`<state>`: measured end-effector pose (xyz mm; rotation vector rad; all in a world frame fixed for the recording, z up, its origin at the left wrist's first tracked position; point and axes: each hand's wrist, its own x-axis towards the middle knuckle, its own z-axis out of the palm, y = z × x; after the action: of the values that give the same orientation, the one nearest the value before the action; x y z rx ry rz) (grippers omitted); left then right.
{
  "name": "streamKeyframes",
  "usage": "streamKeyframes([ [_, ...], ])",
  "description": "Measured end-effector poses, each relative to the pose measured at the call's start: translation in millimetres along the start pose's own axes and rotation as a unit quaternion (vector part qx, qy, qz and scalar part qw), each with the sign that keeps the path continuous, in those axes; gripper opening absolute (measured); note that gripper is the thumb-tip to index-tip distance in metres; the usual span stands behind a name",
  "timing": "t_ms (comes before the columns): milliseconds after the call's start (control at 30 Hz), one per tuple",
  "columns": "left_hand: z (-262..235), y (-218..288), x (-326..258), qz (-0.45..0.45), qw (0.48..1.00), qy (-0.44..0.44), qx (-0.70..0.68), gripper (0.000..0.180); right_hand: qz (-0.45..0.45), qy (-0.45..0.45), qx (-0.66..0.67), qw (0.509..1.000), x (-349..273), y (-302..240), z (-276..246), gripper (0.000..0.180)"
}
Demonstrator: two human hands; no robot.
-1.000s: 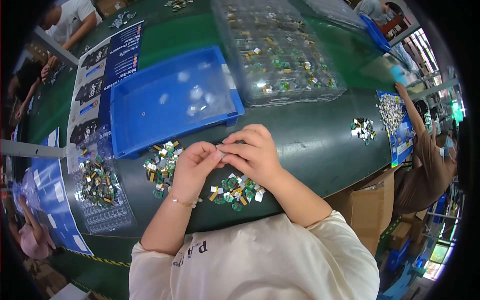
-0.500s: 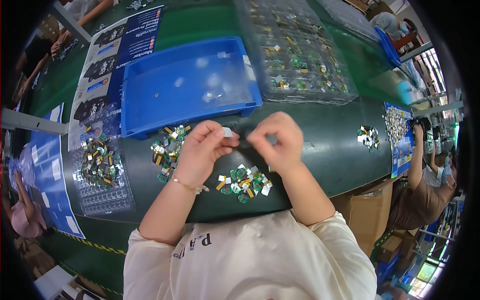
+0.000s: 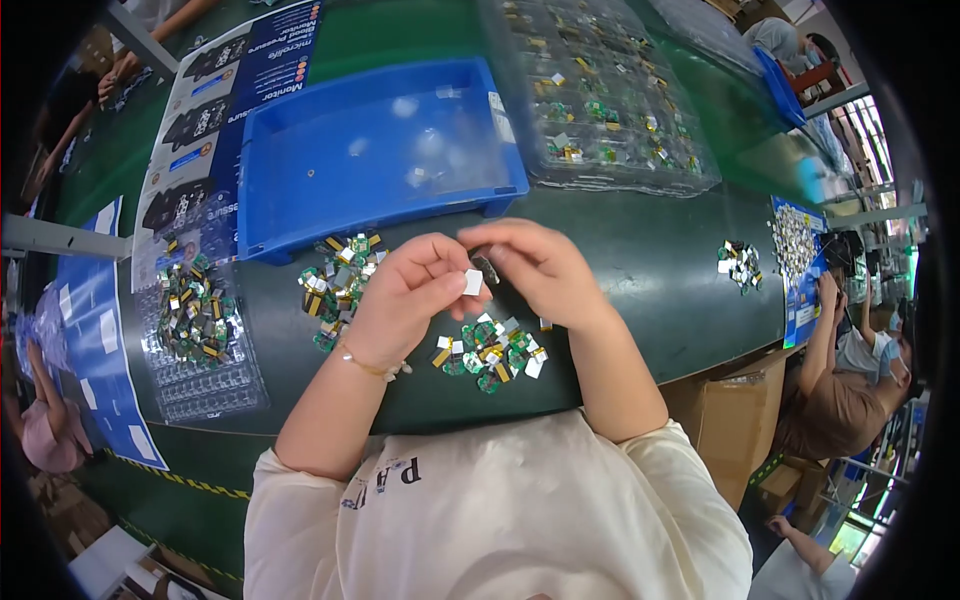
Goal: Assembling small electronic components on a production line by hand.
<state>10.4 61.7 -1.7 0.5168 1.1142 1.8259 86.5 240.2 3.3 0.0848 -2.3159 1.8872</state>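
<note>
My left hand pinches a small white square piece between thumb and fingers. It matches the white squares on the small green circuit boards heaped nearby. My right hand reaches in from the right, its fingers bent close to the left fingertips. A small greyish thing shows beneath its thumb and fingers; its kind is unclear. Just below both hands lies a pile of small circuit boards with green, white and gold parts. Another pile of boards sits left of my left wrist, partly hidden by it.
Beyond my hands stands a blue bin with a few small bits inside. Stacked clear trays of boards are to its right. A clear blister tray with loose boards lies at left. Farther right are a small pile and other people working.
My right hand has moved left and up, its fingers now over the left fingertips. My left hand has shifted slightly right, and the white square now faces up more fully.
</note>
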Motion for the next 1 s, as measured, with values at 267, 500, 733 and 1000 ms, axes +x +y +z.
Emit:
streamKeyframes([
  [267, -4.3, -8.0, 2.5, 0.031, 0.994, 0.026, -0.101, 0.013, 0.100, -0.040, 0.208, 0.972, -6.0, 17.1, -2.2, 0.018],
  [500, 0.3, -11.3, 4.6, 0.019, 0.989, 0.130, 0.066, 0.013, 0.198, 0.036, 0.185, 0.962, -4.3, 4.8, -9.9, 0.008],
  [733, 8.7, -6.3, 6.7, -0.002, 0.992, 0.099, 0.073, 0.016, 0.187, 0.023, 0.066, 0.980, -7.5, 6.3, -8.2, 0.007],
  [1000, 4.1, -11.4, 4.7, -0.009, 0.992, 0.096, 0.079, 0.020, 0.120, -0.025, 0.019, 0.992, -8.1, 3.8, -16.9, 0.010],
])
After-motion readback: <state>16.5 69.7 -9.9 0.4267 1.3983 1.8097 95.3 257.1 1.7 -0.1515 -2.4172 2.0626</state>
